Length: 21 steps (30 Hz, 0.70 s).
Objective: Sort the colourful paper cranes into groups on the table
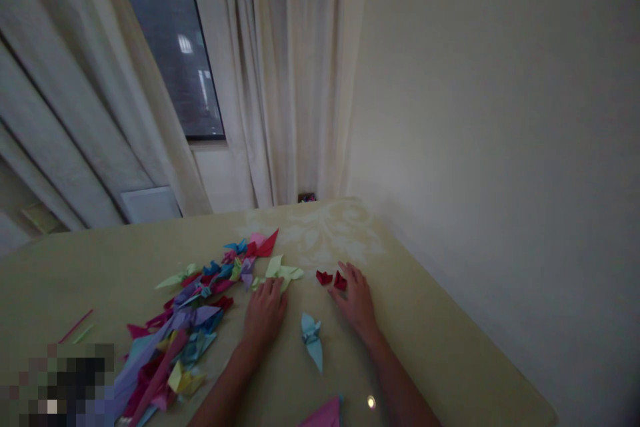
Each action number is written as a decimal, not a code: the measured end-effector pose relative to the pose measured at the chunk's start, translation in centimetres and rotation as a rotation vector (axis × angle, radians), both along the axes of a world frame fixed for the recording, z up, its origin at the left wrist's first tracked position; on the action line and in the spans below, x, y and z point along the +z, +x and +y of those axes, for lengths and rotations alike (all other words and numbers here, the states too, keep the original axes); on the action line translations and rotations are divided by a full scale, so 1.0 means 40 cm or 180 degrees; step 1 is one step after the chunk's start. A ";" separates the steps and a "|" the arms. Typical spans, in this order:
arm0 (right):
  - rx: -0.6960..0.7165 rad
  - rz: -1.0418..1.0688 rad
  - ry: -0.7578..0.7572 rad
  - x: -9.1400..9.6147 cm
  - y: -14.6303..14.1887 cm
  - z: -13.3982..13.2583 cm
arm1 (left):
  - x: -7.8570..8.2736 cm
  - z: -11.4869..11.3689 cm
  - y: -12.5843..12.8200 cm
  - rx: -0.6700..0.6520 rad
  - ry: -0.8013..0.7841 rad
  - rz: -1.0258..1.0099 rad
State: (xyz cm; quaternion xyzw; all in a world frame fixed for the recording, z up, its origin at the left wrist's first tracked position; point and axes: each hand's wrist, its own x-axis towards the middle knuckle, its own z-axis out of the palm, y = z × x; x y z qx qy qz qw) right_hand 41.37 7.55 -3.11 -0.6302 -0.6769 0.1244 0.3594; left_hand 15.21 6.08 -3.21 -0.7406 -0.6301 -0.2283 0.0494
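On the table my left hand (pixel 267 310) lies palm down, its fingertips at the lower edge of a pale green folded paper crane (pixel 284 271). My right hand (pixel 357 300) is open, thumb and forefinger spread around a small dark red folded paper piece (pixel 340 281); no firm grip shows. Just left of it sits a second dark red paper piece (pixel 324 277). Between my forearms rests a light blue paper crane (pixel 312 340), apart from both hands.
A long heap of colourful folded paper (pixel 185 320) stretches along the left of the table (pixel 425 333). A pink paper (pixel 324 413) lies at the near edge, by a small bright spot (pixel 371 401). A pink stick (pixel 76 325) is far left; wall (pixel 500 113) borders the right.
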 end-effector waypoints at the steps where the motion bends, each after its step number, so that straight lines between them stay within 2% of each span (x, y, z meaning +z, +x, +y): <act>1: 0.0055 -0.0122 -0.0072 0.003 -0.004 0.000 | 0.002 0.002 0.003 0.0028 -0.0065 0.0026; 5: 0.0202 -0.0439 -0.0259 0.024 -0.021 0.014 | 0.015 0.011 0.010 0.0064 -0.0280 0.0086; 8: 0.0566 -0.0560 -0.0253 0.041 -0.039 0.033 | 0.030 0.030 0.005 0.0048 -0.0394 0.0068; 14: 0.1362 -0.0549 -0.0212 0.035 -0.090 0.026 | 0.093 0.126 0.000 0.0047 -0.0536 -0.0028; 18: 0.1742 -0.0797 -0.0156 0.013 -0.119 0.008 | 0.154 0.211 0.049 0.0057 -0.0272 -0.0055; 21: 0.1770 -0.0930 -0.0117 0.005 -0.123 0.005 | 0.170 0.260 0.113 -0.0143 -0.0112 -0.0034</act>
